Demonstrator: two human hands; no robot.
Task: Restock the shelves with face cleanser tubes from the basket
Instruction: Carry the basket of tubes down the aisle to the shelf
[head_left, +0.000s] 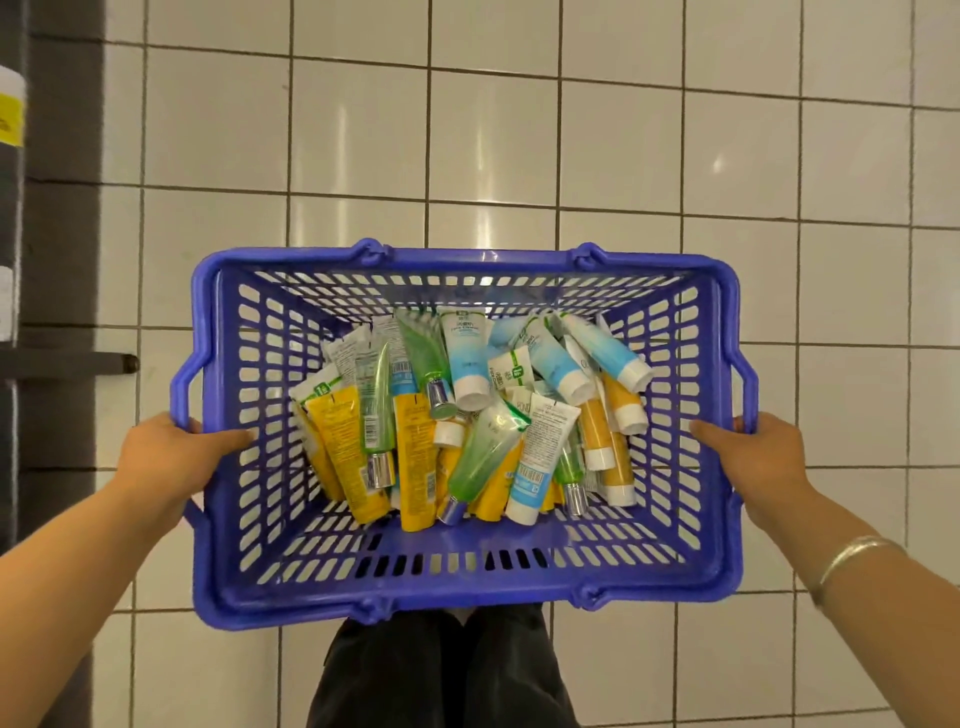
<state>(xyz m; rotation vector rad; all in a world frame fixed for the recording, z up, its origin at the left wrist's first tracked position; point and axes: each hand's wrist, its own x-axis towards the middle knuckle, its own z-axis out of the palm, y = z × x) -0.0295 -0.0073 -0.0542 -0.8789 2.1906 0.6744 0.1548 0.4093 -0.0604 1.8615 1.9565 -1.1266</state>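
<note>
Blue basket (467, 587) of tubes (467, 410) held over white tiled floor (623, 130).
Left hand (176, 452) and right hand (753, 452) each curl round a side rim; shelf edge (31, 358) far left, bare tiles elsewhere.

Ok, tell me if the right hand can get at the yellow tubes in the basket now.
Probably not yet: the right hand grips the basket rim, as does the left hand. The yellow tubes lie uncovered, open from above.

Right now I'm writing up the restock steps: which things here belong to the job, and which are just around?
Job: blue basket; pile of cleanser tubes inside it; left hand and right hand gripping its sides; shelf edge at left.

Just around: white tiled floor; bracelet; dark trousers.
</note>
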